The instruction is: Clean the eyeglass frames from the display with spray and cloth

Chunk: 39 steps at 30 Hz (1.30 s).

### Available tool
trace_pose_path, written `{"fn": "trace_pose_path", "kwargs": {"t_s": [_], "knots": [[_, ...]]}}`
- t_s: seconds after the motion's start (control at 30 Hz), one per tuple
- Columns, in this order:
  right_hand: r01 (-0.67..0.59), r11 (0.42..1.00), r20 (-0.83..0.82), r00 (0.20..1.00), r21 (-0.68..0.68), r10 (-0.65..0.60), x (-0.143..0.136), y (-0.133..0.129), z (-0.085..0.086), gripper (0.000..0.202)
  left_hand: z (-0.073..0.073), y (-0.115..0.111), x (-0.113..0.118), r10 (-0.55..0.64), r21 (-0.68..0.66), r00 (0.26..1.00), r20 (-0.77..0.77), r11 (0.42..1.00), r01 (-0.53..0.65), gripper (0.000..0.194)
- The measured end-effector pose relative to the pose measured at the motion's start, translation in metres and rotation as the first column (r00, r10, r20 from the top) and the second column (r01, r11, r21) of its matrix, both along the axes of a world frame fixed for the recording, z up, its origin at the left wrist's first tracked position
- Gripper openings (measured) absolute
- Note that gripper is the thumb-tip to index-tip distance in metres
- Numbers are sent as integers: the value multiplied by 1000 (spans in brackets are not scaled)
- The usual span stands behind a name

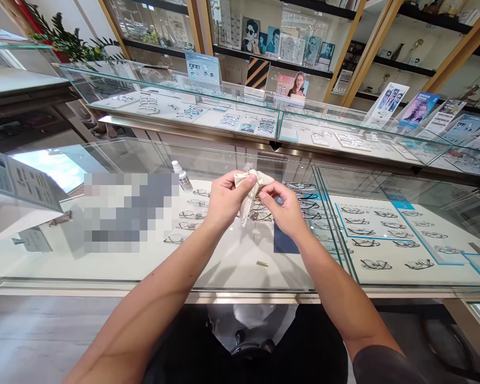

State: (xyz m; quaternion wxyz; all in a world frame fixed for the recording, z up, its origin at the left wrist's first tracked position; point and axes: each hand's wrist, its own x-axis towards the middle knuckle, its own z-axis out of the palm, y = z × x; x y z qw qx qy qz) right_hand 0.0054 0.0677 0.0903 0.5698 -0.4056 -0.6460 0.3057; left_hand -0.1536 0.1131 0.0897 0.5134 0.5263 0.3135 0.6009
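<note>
A cream cloth (246,205) with a zigzag edge is bunched up above the glass counter. My left hand (226,200) grips it from the left, thumb pressed on top. On the right, my right hand (282,205) has its thumb and fingers pinched together at the cloth's edge. Something small may be wrapped inside the folds, but it is too hidden to make out. A white spray bottle (184,178) stands on the counter to the left of my left hand.
Eyeglass frames (376,264) lie in rows inside the glass display counter (232,266). A folded display card (20,184) stands at the left. Behind runs a second glass showcase (278,125) with upright advertising cards (203,69). A plant (70,42) is at the back left.
</note>
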Motion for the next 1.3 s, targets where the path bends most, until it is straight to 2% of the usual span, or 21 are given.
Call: {"fn": "trace_pose_path", "kwargs": {"t_s": [0.17,0.33,0.6,0.8,1.0,1.1,1.2,1.3], "knots": [[-89,996,-124,989,-19,86,3,6,-2,31,3,1,-3,-116,-41,993,12,992,116,45],[-48,997,-242,970,-66,31,8,9,-3,38,8,1,-5,-199,-60,980,-22,979,197,48],[-9,998,-278,961,-57,-7,5,8,-1,36,10,-1,-6,-134,15,990,-52,991,135,46],[-27,994,-391,920,-103,-16,12,12,-2,33,9,2,-7,-127,-22,990,-63,992,126,44],[14,997,-437,898,-71,-44,19,13,1,26,15,1,-10,-178,-109,982,-66,979,170,17],[12,998,-425,905,-62,-37,16,10,2,24,16,0,-10,-232,-82,972,-32,970,228,9],[24,997,-403,914,-70,-50,12,8,2,25,17,-3,-10,-228,-74,968,-107,972,221,6],[24,997,-393,918,-72,-50,10,7,1,24,18,-8,-8,-174,-66,954,-246,985,162,17]]}}
